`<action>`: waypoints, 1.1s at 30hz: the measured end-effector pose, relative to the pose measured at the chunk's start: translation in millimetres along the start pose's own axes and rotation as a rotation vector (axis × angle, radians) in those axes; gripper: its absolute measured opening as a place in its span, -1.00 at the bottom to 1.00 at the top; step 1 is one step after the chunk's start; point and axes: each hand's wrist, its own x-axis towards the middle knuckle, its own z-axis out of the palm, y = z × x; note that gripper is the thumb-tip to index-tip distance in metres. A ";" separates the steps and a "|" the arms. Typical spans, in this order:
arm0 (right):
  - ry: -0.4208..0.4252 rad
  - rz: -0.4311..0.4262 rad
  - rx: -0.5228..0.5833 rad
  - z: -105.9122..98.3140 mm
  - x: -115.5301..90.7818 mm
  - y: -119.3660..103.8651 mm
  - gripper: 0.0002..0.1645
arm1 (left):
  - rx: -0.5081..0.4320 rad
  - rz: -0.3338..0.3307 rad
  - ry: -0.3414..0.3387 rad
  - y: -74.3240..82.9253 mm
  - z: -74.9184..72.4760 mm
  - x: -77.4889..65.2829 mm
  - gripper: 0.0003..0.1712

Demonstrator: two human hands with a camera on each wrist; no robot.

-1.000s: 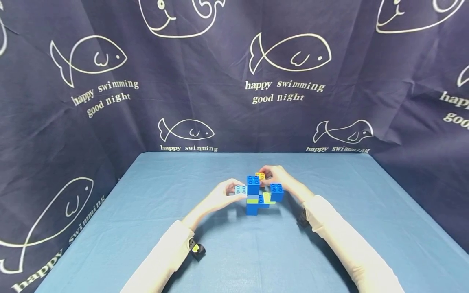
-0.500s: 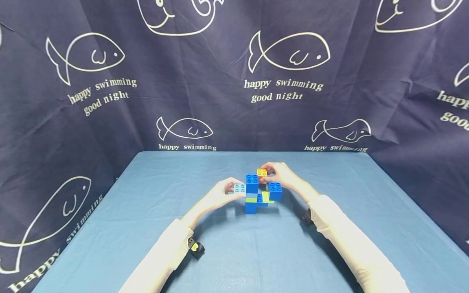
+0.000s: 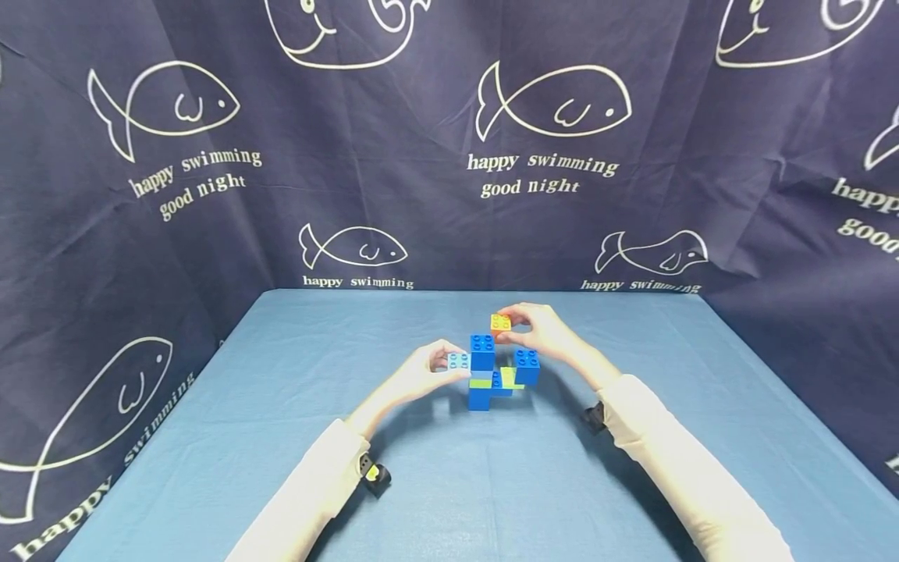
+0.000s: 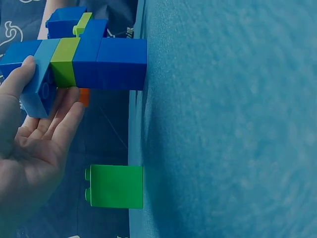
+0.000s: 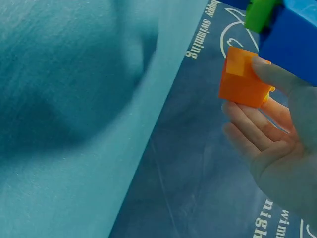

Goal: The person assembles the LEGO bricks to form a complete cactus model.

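Observation:
My left hand [image 3: 423, 373] holds the light blue brick [image 3: 459, 362] that juts from the left side of a brick build. In the left wrist view, the thumb presses on this light blue brick [image 4: 39, 79]. The build stacks a dark blue top brick [image 3: 482, 353], a lime green brick [image 4: 64, 62] and a blue bottom brick [image 3: 479, 400]. Its right arm carries another lime brick [image 3: 509, 378] under a blue brick [image 3: 527, 367]. Behind the build, my right hand [image 3: 544, 330] pinches an orange brick [image 3: 501, 326] with yellowish studs, apart from the stack.
A green brick [image 4: 116, 186] stands on the blue table cloth [image 3: 435, 499], seen only in the left wrist view. A dark curtain [image 3: 421, 187] with fish drawings rises behind and beside the table.
My right hand has lifted the orange brick up and back from behind the blue stack, so more of it shows. The left hand and the build stay nearly where they were.

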 end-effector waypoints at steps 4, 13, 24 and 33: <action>0.009 -0.002 -0.001 -4.5 -1.5 -4.3 -0.50 | 0.001 -0.009 0.006 -0.9 0.9 0.4 -0.62; 0.026 -0.004 0.018 -13.4 -5.0 -17.1 -0.47 | 0.000 -0.025 0.014 0.2 2.0 -0.9 -0.61; 0.064 -0.025 0.051 -25.2 -6.6 -36.2 -0.51 | 0.002 -0.023 0.006 -1.2 1.5 -1.8 -0.57; 0.092 -0.034 0.059 -34.1 -9.6 -42.1 -0.48 | -0.005 -0.023 0.002 -1.7 0.5 0.2 -0.63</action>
